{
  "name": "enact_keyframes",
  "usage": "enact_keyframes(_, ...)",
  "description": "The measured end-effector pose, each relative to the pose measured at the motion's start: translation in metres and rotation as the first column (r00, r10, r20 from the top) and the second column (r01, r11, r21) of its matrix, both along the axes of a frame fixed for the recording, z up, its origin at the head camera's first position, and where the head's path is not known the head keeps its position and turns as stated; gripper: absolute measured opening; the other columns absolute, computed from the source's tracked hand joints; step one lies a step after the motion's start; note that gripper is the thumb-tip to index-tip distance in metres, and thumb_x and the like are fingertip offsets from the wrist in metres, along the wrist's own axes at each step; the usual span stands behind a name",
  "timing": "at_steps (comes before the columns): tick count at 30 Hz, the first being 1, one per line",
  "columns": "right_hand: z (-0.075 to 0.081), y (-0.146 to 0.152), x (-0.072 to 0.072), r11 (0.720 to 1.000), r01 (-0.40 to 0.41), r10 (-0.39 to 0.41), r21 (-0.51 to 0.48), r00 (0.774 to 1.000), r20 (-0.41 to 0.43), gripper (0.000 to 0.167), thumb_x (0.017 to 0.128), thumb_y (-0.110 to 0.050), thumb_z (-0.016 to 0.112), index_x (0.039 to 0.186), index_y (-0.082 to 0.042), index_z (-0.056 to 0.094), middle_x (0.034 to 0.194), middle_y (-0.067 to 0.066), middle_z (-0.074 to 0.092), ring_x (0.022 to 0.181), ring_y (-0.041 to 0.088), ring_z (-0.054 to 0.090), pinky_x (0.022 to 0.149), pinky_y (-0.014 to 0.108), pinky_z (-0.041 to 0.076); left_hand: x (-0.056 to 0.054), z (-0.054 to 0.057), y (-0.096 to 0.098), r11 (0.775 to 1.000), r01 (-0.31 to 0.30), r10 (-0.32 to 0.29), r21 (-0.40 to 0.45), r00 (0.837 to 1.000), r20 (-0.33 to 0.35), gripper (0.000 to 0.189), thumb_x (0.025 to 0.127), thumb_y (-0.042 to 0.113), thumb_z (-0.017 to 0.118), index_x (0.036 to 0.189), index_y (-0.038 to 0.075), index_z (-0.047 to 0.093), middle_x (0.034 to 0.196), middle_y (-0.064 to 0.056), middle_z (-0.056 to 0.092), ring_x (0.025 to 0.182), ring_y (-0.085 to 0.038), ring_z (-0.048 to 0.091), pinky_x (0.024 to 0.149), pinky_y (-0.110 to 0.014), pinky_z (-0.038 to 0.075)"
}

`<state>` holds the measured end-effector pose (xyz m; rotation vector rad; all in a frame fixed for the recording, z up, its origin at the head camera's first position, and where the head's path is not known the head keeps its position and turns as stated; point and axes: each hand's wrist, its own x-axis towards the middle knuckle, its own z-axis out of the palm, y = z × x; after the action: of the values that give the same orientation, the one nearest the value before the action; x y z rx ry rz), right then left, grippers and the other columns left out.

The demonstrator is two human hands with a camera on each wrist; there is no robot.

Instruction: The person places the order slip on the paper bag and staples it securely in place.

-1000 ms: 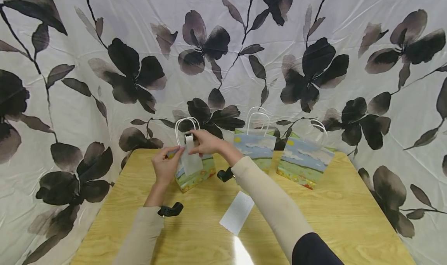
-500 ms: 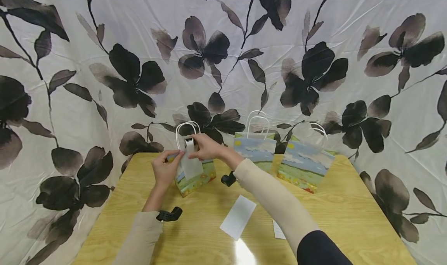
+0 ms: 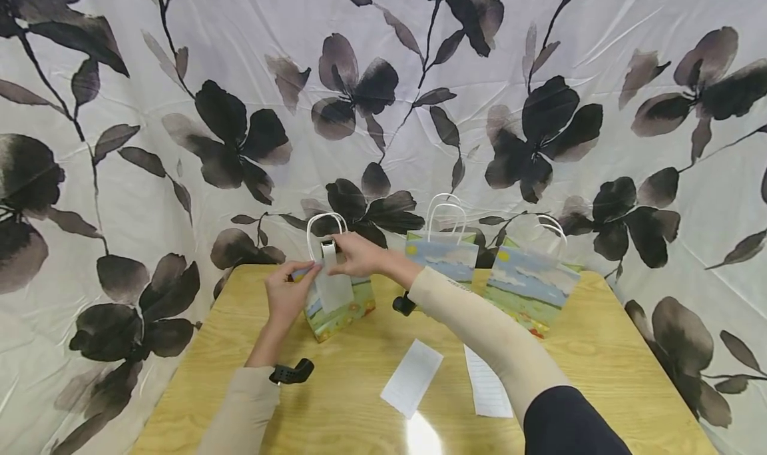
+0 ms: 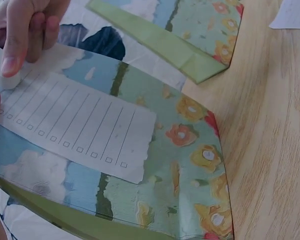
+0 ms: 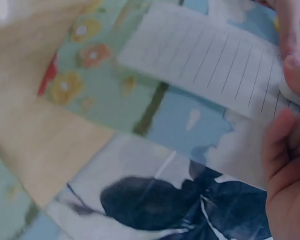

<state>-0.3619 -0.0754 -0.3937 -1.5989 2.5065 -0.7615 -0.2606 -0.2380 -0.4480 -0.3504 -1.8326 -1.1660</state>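
Observation:
A paper gift bag (image 3: 344,318) with a painted sky-and-meadow print and white handles stands at the back left of the table. Over its front lies a white checklist sheet (image 4: 85,120), ruled with lines and small boxes. My left hand (image 3: 286,294) pinches the sheet and the bag near the top edge, between thumb and finger. From the right, my right hand (image 3: 359,255) grips a small white stapler (image 3: 327,254) placed over the top of the sheet. In the left wrist view, the stapler's rounded white end (image 4: 11,81) shows on the paper under my right thumb.
Two matching gift bags, a middle one (image 3: 440,252) and a right one (image 3: 530,285), stand farther right along the back. A blank-looking paper (image 3: 412,378) and a lined sheet (image 3: 488,385) lie on the wooden table (image 3: 335,408). A floral cloth (image 3: 383,142) hangs behind.
Both hands keep their hold at the bag's top. My right forearm has shifted slightly, and the lined sheet beneath it has come into view. The head view has tilted slightly upward.

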Motion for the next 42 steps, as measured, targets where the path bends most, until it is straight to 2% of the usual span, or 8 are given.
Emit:
enact_keyframes(3,0.005,0.0,-0.001,0.999,0.007,-0.005,0.053,0.999,-0.047,0.044,0.088,-0.03,0.075,0.121,-0.007,0.056,0.101,-0.001,0.065,0.09,0.01,0.061,0.076,0.024,0.046,-0.002,0.002,0.0,1.0,0.02,-0.02,-0.012,0.999,-0.037,0.013,0.069,-0.017,0.079,0.078,-0.011,0.072,0.073,-0.022,0.068,0.056,-0.026,0.059,0.053,-0.013,0.039)
enact_keyframes(8,0.009,0.001,-0.001,0.993,0.028,-0.028,0.116,1.0,-0.005,0.043,0.09,-0.033,0.071,0.12,-0.008,0.055,0.09,-0.003,0.063,0.072,0.009,0.061,0.068,0.024,0.047,-0.003,0.003,0.0,0.999,0.021,-0.022,-0.025,0.998,-0.06,0.013,0.069,-0.018,0.079,0.077,-0.011,0.072,0.072,-0.022,0.068,0.054,-0.026,0.059,0.052,-0.014,0.039)
enact_keyframes(14,0.001,0.003,0.0,0.999,0.011,-0.007,-0.037,0.994,0.111,0.046,0.086,-0.019,0.077,0.125,-0.005,0.056,0.09,0.0,0.063,0.065,0.009,0.055,0.062,0.021,0.044,-0.002,0.002,0.0,1.0,0.023,-0.023,0.001,0.999,-0.042,0.013,0.069,-0.018,0.079,0.077,-0.011,0.072,0.072,-0.023,0.068,0.051,-0.018,0.051,0.05,-0.014,0.034)
enact_keyframes(22,-0.01,0.008,0.0,0.986,0.027,-0.02,-0.165,0.999,0.046,0.043,0.078,-0.018,0.084,0.115,-0.005,0.066,0.08,-0.002,0.062,0.062,0.009,0.047,0.059,0.022,0.039,-0.001,-0.001,0.002,0.999,0.041,-0.042,-0.028,0.999,-0.013,0.013,0.071,-0.017,0.079,0.08,-0.009,0.072,0.075,-0.021,0.069,0.051,-0.014,0.051,0.05,-0.014,0.035)
enact_keyframes(26,-0.003,0.007,-0.002,0.997,0.042,-0.042,-0.058,0.999,0.001,0.045,0.079,-0.022,0.084,0.118,-0.007,0.067,0.082,-0.001,0.064,0.066,0.009,0.05,0.064,0.023,0.041,0.0,0.0,0.003,0.998,0.046,-0.046,-0.042,0.999,0.004,0.013,0.071,-0.017,0.078,0.078,-0.009,0.072,0.074,-0.02,0.069,0.048,-0.009,0.045,0.047,-0.014,0.033)
enact_keyframes(30,0.009,0.004,-0.001,0.994,0.075,-0.072,0.08,0.996,-0.048,0.05,0.079,-0.027,0.083,0.121,-0.009,0.063,0.093,-0.003,0.066,0.075,0.009,0.055,0.068,0.025,0.044,0.002,0.001,0.002,0.996,0.034,-0.034,-0.083,0.999,0.0,0.013,0.07,-0.017,0.078,0.078,-0.008,0.072,0.073,-0.019,0.069,0.049,-0.012,0.051,0.049,-0.012,0.036)
enact_keyframes(36,0.026,-0.004,0.005,0.963,0.169,-0.152,0.208,0.984,-0.095,0.037,0.076,-0.021,0.083,0.107,-0.013,0.065,0.087,-0.005,0.06,0.074,0.014,0.054,0.061,0.028,0.043,0.003,0.005,0.003,0.993,0.025,-0.026,-0.119,1.0,-0.009,0.014,0.07,-0.017,0.078,0.08,-0.008,0.072,0.075,-0.019,0.07,0.052,-0.023,0.057,0.053,-0.012,0.038)
enact_keyframes(42,0.038,-0.011,0.01,0.921,0.21,-0.168,0.328,0.974,-0.152,0.037,0.075,-0.025,0.084,0.108,-0.015,0.071,0.085,-0.006,0.062,0.075,0.014,0.056,0.065,0.032,0.046,0.003,0.005,0.005,0.993,0.019,-0.02,-0.118,1.0,-0.009,0.014,0.07,-0.016,0.079,0.079,-0.007,0.072,0.074,-0.019,0.07,0.051,-0.022,0.055,0.052,-0.012,0.035)
